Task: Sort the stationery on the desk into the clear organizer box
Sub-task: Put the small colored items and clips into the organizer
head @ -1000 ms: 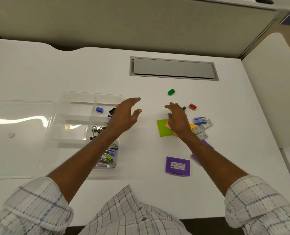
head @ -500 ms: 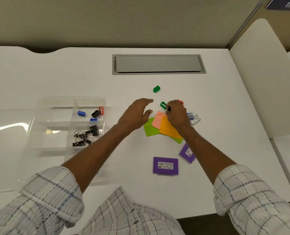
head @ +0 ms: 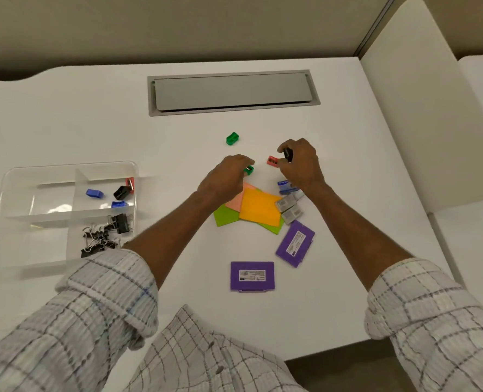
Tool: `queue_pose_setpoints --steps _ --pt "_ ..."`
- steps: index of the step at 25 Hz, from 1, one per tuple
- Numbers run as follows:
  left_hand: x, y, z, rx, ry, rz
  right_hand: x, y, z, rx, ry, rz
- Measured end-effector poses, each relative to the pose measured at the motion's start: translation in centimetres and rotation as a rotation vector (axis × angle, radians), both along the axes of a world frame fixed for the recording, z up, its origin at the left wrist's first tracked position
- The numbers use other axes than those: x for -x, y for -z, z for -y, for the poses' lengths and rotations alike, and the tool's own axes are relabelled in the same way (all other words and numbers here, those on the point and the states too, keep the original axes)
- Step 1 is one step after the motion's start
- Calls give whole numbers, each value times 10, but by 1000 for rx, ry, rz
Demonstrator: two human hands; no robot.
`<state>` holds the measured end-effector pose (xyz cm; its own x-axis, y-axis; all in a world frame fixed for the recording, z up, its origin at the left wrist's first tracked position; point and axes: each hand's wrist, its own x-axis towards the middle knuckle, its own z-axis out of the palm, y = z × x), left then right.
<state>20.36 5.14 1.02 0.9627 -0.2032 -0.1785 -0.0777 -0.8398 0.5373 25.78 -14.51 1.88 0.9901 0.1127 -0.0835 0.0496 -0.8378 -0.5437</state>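
- At desk centre, the left hand (head: 224,181) pinches a small green sharpener (head: 248,169) with curled fingertips. Blocky plastic with a metal blade, low over the desk; can't tell if it is lifted.
- The right hand (head: 302,166) pinches a black sharpener (head: 288,154) between thumb and forefinger, other fingers curled, just above the desk.
- A red sharpener (head: 272,160), wedge-shaped, lies on the desk between the hands, just beside the right thumb.
- A loose green sharpener (head: 232,138) lies alone farther back.
- Sticky notes sit under the wrists in a fanned overlap, flat squares: orange pad (head: 260,207) on top, pink pad (head: 234,203), green pad (head: 224,218).
- Staple boxes are right of the pads: one blue box (head: 287,187), grey boxes (head: 286,203), small cardboard.
- Two flat purple cases (head: 252,276) with white labels lie nearer the person.
- The clear organizer box (head: 70,167) is far left, rounded corners and dividers. It holds sorted sharpeners (head: 120,192) in a back compartment and black binder clips (head: 104,234) in the next.
- White glossy desk (head: 65,123), grey metal cable hatch (head: 233,91) at the back.
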Motion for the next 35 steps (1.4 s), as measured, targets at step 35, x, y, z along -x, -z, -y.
queue_pose_setpoints --steps 35 --pt "113 -46 -195 181 -572 237 83 -66 -233 -1090 146 -1062"
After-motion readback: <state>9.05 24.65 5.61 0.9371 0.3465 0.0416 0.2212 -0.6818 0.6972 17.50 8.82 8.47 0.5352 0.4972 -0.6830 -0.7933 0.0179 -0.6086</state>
